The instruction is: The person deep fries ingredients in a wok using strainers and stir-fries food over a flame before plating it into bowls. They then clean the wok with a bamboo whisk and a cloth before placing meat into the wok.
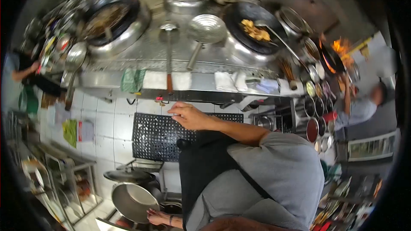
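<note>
Head view, and far left a co-worker's hand (33, 66) is busy by the counter (100, 79)! Nearby on the floor, a green bag (69, 132) and a white box (85, 131) with a red strip: any print is too small to read, and no brand shows elsewhere. Lower down, the large pot (124, 207) sits low, left hand (156, 217) at its rim; gripping or only touching, I cannot tell. Seems we're at the reaching-for-the-pot step; the next move likely calls for a sure hold on that rim. Right hand (186, 115) hangs over the black mat (156, 134), fingers loosely bent, nothing visible in it. Across right, golden food (255, 31) sits in the wok (239, 15), ladle (287, 45) leaning in!
</note>
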`<state>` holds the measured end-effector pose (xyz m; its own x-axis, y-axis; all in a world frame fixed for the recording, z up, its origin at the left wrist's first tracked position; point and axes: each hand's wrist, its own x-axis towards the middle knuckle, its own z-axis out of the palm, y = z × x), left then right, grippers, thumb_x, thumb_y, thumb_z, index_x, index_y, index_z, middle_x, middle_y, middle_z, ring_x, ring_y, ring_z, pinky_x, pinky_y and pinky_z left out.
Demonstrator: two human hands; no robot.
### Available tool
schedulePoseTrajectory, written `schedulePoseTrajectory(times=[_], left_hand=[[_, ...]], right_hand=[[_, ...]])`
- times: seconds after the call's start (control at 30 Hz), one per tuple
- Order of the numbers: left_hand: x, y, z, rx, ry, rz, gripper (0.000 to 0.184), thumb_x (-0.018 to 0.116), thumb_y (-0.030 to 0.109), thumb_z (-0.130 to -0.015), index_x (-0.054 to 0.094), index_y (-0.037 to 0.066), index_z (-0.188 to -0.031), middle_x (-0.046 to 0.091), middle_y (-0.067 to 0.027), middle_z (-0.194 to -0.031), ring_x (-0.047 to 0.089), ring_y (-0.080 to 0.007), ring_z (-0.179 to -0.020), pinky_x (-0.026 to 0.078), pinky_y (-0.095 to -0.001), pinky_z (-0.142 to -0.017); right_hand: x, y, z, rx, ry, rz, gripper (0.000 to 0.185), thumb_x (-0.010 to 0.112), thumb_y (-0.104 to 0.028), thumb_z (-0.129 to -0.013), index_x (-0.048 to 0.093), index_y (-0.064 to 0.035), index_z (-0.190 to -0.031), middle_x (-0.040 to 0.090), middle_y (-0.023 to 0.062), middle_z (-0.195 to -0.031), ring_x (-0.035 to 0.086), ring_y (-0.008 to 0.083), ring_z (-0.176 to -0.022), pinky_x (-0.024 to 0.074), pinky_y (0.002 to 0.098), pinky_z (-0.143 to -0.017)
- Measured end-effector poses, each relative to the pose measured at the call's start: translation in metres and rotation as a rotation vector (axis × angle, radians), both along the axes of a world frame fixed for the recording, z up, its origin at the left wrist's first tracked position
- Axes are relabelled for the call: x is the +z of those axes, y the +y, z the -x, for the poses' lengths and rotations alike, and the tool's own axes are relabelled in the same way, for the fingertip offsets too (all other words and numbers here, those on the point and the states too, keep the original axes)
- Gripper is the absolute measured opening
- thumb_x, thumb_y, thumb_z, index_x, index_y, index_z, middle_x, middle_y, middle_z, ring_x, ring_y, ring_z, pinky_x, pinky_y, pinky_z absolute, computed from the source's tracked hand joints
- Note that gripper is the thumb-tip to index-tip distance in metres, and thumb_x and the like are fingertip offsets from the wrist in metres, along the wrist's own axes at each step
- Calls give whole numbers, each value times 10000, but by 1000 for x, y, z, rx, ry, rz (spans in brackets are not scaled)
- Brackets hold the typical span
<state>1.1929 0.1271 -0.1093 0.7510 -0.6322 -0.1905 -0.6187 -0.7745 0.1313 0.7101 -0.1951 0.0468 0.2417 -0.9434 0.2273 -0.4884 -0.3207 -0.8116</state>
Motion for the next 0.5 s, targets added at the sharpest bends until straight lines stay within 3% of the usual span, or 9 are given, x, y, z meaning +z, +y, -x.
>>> schedulePoseTrajectory(times=[0.07,0.13,0.2,0.23,0.27,0.37,0.4,0.47,0.5], left_hand=[[-48,-56,-35,728,847,1389,375,499,56,-945,477,-95,-1287,598,-328,-1139,634,-419,-1026,585,-498,-876],[43,-148,34,652,732,1275,455,488,67,-957,358,-70,-1371,569,-297,-1188,617,-381,-1053,558,-490,-895],[19,-195,13,364,959,1236,407,501,93,-964,429,-65,-1332,586,-258,-1142,626,-346,-991,553,-448,-859],[30,-223,35,243,865,1210,373,504,113,-972,462,-54,-1304,591,-233,-1137,627,-327,-978,548,-428,-845],[52,-259,76,125,769,1184,343,506,133,-980,494,-43,-1275,597,-208,-1131,628,-307,-964,542,-408,-831],[120,-318,231,-210,872,960,321,472,211,-997,551,-4,-1222,614,-137,-1132,630,-237,-916,537,-363,-767],[120,-325,281,-467,1034,860,299,462,214,-987,602,9,-1154,634,-118,-1086,627,-217,-861,529,-353,-739],[125,-329,389,-1011,875,214,277,496,193,-948,682,-12,-935,681,-74,-916,622,-168,-820,507,-316,-743],[69,-328,429,-1583,1007,403,267,544,196,-922,691,-27,-904,692,-88,-931,618,-142,-851,493,-298,-737]], right_hand=[[19,16,43,-172,-21,2,234,607,-49,-922,657,20,-1141,621,145,-1075,645,261,-927,538,339,-742],[32,32,93,-341,15,65,213,608,-42,-922,671,20,-1115,640,143,-1019,651,259,-890,537,341,-720],[36,47,149,-518,14,148,195,620,-29,-904,690,11,-1082,655,140,-944,657,263,-836,535,347,-698],[40,57,180,-613,49,180,196,627,-22,-893,691,13,-1075,663,145,-935,659,266,-828,534,350,-701],[47,67,211,-705,85,211,197,634,-16,-883,693,15,-1068,671,150,-927,661,269,-820,533,352,-703],[75,97,324,-890,334,343,155,603,-9,-869,690,50,-982,665,234,-936,661,365,-820,530,416,-741],[80,106,364,-972,409,368,144,611,-12,-860,686,55,-963,664,239,-934,659,374,-814,530,427,-745],[90,120,438,-1102,553,459,130,623,-23,-848,679,35,-950,649,240,-943,648,395,-852,524,456,-761],[91,126,472,-1141,621,406,159,633,-40,-846,673,23,-987,643,239,-963,643,402,-880,524,462,-774]])
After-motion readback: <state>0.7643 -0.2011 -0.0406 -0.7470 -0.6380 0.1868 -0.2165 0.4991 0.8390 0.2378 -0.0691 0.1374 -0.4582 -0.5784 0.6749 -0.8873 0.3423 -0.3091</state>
